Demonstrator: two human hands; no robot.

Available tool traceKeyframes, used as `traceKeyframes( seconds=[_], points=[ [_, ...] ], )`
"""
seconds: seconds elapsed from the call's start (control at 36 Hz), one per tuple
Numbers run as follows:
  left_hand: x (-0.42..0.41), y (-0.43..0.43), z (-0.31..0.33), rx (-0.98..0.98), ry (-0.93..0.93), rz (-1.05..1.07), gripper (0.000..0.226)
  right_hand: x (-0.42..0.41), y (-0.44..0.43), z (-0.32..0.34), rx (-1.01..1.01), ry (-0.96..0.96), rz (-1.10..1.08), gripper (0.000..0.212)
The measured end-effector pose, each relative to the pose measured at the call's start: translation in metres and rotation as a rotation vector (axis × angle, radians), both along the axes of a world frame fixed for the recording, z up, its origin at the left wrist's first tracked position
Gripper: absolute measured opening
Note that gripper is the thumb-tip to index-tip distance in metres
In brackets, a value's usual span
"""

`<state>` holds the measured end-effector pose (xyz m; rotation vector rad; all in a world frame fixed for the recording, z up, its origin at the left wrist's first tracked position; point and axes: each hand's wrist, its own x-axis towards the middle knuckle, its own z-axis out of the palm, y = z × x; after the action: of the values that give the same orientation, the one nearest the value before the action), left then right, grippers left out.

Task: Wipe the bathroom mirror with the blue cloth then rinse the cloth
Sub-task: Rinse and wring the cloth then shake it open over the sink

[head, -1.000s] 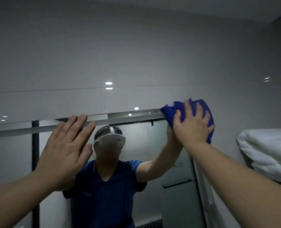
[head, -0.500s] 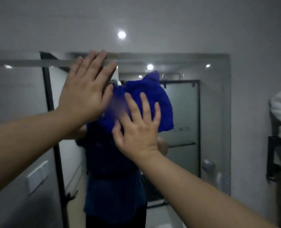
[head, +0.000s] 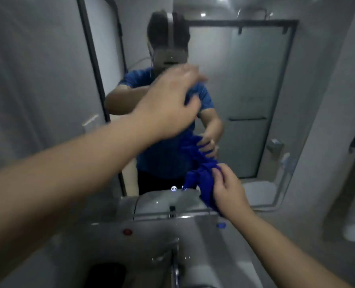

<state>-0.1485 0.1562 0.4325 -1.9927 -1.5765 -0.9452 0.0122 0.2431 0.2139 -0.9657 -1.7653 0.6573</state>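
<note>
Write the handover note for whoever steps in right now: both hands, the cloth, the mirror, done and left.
Right hand: grip shut on the blue cloth, bunched, low against the mirror near its bottom edge.
Left hand: open, raised in front of the mirror, holding nothing.
Faucet sits below, over the sink; no water seen running.
Done: cannot judge how much glass is wiped; picture is blurred.
Left: finish any wiping, then rinse the cloth.

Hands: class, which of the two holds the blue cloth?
The right hand, low by the mirror's bottom edge, grips the cloth. The left hand is higher, empty, fingers spread.
</note>
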Motion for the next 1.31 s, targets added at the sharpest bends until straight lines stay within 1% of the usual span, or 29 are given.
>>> traceKeyframes(
  seconds=[0.06, 0.11, 0.17, 0.22, 0.28, 0.31, 0.33, 0.36, 0.39, 0.42, 0.44, 0.47, 0.5, 0.56, 0.58, 0.64, 0.67, 0.75, 0.81, 0.86, 0.89, 0.94, 0.97, 1.0, 1.06, 1.14, 1.17, 1.25, 1.31],
  points=[
    [0.008, -0.03, -0.067, -0.118, -0.156, -0.082, 0.039, 0.017, -0.024, -0.018, -0.281, 0.16, -0.036, 0.022],
    [0.02, -0.063, -0.139, -0.314, -0.351, -0.097, 0.041, 0.032, -0.049, -0.048, -0.455, 0.156, -0.032, 0.026],
    [0.029, -0.093, -0.214, -0.547, -0.61, -0.062, 0.044, 0.039, -0.077, -0.075, -0.594, 0.139, 0.03, 0.028],
    [0.035, -0.122, -0.277, -0.758, -0.857, -0.021, 0.067, 0.042, -0.107, -0.089, -0.678, 0.111, 0.084, 0.03],
    [0.048, -0.149, -0.326, -0.89, -0.941, -0.065, 0.091, 0.042, -0.131, -0.095, -0.738, 0.097, 0.14, 0.033],
    [0.056, -0.16, -0.344, -0.95, -0.976, -0.098, 0.094, 0.039, -0.141, -0.097, -0.79, 0.11, 0.167, 0.032],
    [0.062, -0.17, -0.357, -1.024, -1.089, -0.166, 0.093, 0.036, -0.15, -0.099, -0.848, 0.113, 0.202, 0.031],
    [0.067, -0.177, -0.371, -1.047, -1.249, -0.348, 0.088, 0.032, -0.158, -0.105, -0.893, 0.092, 0.235, 0.029],
    [0.068, -0.184, -0.393, -0.884, -1.321, -0.466, 0.082, 0.029, -0.164, -0.113, -0.905, 0.055, 0.258, 0.028],
    [0.07, -0.185, -0.429, -0.69, -1.468, -0.459, 0.07, 0.025, -0.171, -0.119, -0.899, 0.016, 0.274, 0.027],
    [0.063, -0.187, -0.477, -0.69, -1.756, -0.686, 0.063, 0.024, -0.176, -0.124, -0.894, -0.01, 0.289, 0.025],
    [0.058, -0.192, -0.496, -0.729, -1.912, -0.661, 0.06, 0.023, -0.179, -0.13, -0.905, -0.014, 0.306, 0.025],
    [0.051, -0.201, -0.522, -0.809, -1.86, -0.55, 0.056, 0.024, -0.179, -0.137, -0.928, -0.005, 0.324, 0.025],
    [0.047, -0.201, -0.508, -1.031, -1.479, -0.186, 0.04, 0.027, -0.175, -0.146, -0.985, 0.029, 0.328, 0.026],
    [0.045, -0.199, -0.514, -1.132, -1.381, 0.023, 0.028, 0.031, -0.172, -0.152, -0.999, 0.037, 0.31, 0.026],
    [0.038, -0.21, -0.517, -1.224, -1.169, 0.285, 0.014, 0.041, -0.165, -0.168, -1.009, 0.053, 0.248, 0.026],
    [0.037, -0.211, -0.51, -1.223, -1.16, 0.357, 0.015, 0.045, -0.163, -0.175, -1.018, 0.06, 0.225, 0.025],
    [0.045, -0.212, -0.48, -1.121, -1.311, 0.361, 0.027, 0.052, -0.156, -0.195, -1.057, 0.085, 0.215, 0.024],
    [0.049, -0.208, -0.475, -1.018, -1.404, 0.362, 0.034, 0.055, -0.157, -0.208, -1.022, 0.1, 0.211, 0.024],
    [0.051, -0.202, -0.484, -0.936, -1.335, 0.416, 0.035, 0.056, -0.16, -0.225, -0.93, 0.063, 0.195, 0.027],
    [0.05, -0.199, -0.496, -0.931, -1.311, 0.448, 0.03, 0.055, -0.161, -0.238, -0.89, 0.025, 0.174, 0.028],
    [0.045, -0.195, -0.522, -1.024, -1.258, 0.527, 0.015, 0.054, -0.159, -0.282, -0.838, -0.133, 0.14, 0.03],
    [0.04, -0.194, -0.538, -1.115, -1.264, 0.578, 0.01, 0.053, -0.155, -0.31, -0.851, -0.254, 0.153, 0.039],
    [0.036, -0.193, -0.548, -1.191, -1.316, 0.636, 0.011, 0.054, -0.15, -0.342, -0.868, -0.408, 0.153, 0.047],
    [0.028, -0.194, -0.568, -1.205, -1.385, 0.725, 0.024, 0.051, -0.148, -0.372, -0.916, -0.679, 0.208, 0.04],
    [0.017, -0.184, -0.572, -1.233, -1.401, 0.689, 0.026, 0.043, -0.155, -0.385, -1.069, -0.683, 0.237, 0.029],
    [0.014, -0.178, -0.568, -1.217, -1.447, 0.683, 0.026, 0.042, -0.155, -0.392, -1.065, -0.729, 0.242, 0.026],
    [0.006, -0.152, -0.542, -1.071, -1.816, 0.707, 0.023, 0.045, -0.154, -0.415, -1.095, -0.884, 0.276, 0.009],
    [0.001, -0.131, -0.52, -0.975, -1.964, 0.669, 0.03, 0.049, -0.153, -0.426, -1.124, -0.945, 0.325, 0.008]
  ],
)
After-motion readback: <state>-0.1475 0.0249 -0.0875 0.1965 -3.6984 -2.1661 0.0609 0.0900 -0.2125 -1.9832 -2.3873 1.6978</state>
